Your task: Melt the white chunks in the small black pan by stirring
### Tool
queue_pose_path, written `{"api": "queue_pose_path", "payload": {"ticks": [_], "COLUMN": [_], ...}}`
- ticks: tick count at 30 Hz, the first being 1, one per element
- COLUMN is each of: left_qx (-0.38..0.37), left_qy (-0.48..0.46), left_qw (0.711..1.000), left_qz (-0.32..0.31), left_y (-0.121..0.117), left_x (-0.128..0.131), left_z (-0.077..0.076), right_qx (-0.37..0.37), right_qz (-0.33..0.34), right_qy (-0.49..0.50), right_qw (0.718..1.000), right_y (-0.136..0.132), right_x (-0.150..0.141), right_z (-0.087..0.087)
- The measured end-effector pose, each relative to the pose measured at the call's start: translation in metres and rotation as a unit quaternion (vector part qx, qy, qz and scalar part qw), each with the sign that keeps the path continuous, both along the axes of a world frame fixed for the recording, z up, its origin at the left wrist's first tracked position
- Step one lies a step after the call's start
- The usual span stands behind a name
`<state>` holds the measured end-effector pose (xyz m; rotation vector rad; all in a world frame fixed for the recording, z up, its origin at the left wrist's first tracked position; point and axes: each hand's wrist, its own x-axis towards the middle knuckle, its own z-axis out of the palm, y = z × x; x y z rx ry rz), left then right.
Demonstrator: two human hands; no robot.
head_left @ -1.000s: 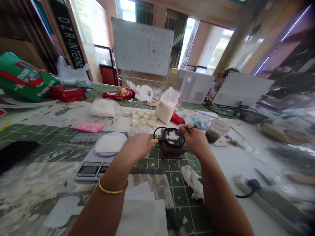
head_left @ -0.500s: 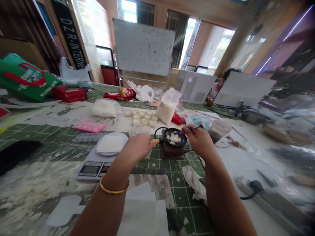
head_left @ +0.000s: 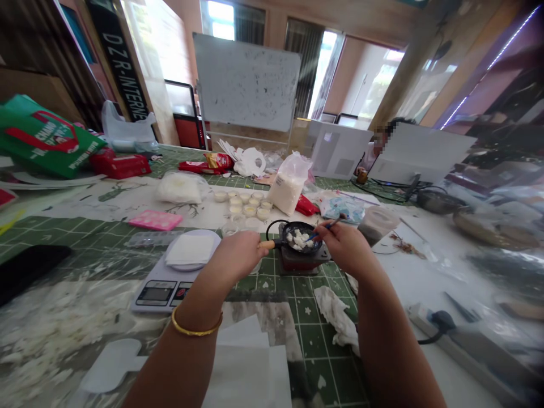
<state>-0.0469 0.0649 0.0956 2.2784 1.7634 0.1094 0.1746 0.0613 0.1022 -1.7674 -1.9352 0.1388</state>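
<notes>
The left hand (head_left: 238,255) was closed tight around the wooden handle (head_left: 266,245) of a small black pan (head_left: 293,229). The right hand (head_left: 346,246) pinched a thin blue stick (head_left: 323,230), and its tip seemed to reach into the pan, but it was small and hard to see well. White lumps (head_left: 298,240) lay inside the pan. The pan sat on a little dark red stove (head_left: 297,260), and the two hands were on each side of it.

Just left of the pan stood a kitchen scale (head_left: 161,293) with a round plate (head_left: 191,251) on top, and a white square of paper (head_left: 190,250) lay on the plate. Behind the pan were rows of tiny cups (head_left: 244,207), and past them was a plastic bag of white stuff (head_left: 287,190). To the right of the pan stood a clear jar (head_left: 376,224) with dark stuff in it. Nearer to the person than the pan, a crumpled white cloth (head_left: 335,323) lay on a green cutting mat (head_left: 306,334). Left of the pan, beyond the scale, was a pink tray (head_left: 155,220). Far behind the pan stood a whiteboard (head_left: 246,82), and to the right of it another person (head_left: 374,153) sat behind a white box (head_left: 420,153).
</notes>
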Motion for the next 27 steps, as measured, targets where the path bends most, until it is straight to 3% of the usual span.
{"api": "queue_pose_path", "payload": {"ticks": [3, 8, 12, 16, 21, 24, 27], "left_qx": [0.0, -0.001, -0.001, 0.0, -0.003, -0.003, 0.0], "left_qy": [0.0, 0.002, 0.004, -0.008, -0.016, -0.013, -0.014], "left_qw": [1.0, 1.0, 1.0, 1.0, 1.0, 1.0, 1.0], "left_qz": [0.0, -0.002, -0.001, 0.001, 0.006, 0.007, 0.003], "left_y": [0.0, -0.0009, -0.0014, -0.0007, -0.0007, -0.0008, -0.0006], "left_x": [0.0002, 0.0008, 0.0011, -0.0001, -0.0016, -0.0012, -0.001], "left_z": [0.0005, 0.0022, 0.0025, 0.0007, 0.0008, 0.0015, 0.0009], "right_qx": [0.042, 0.0, 0.049, 0.0, 0.046, 0.007, 0.009], "right_qz": [-0.03, -0.021, -0.041, -0.022, -0.037, -0.033, -0.021], "right_qy": [-0.002, -0.043, -0.018, -0.04, -0.017, -0.045, -0.009], "right_qw": [0.999, 0.999, 0.998, 0.999, 0.998, 0.998, 1.0], "right_y": [0.0013, 0.0046, 0.0059, 0.0083, 0.0068, 0.0061, 0.0055], "right_x": [0.0003, 0.0021, 0.0029, 0.0027, 0.0029, 0.0012, -0.0005], "right_z": [-0.0003, -0.0018, -0.0029, -0.0046, -0.0033, -0.0036, -0.0047]}}
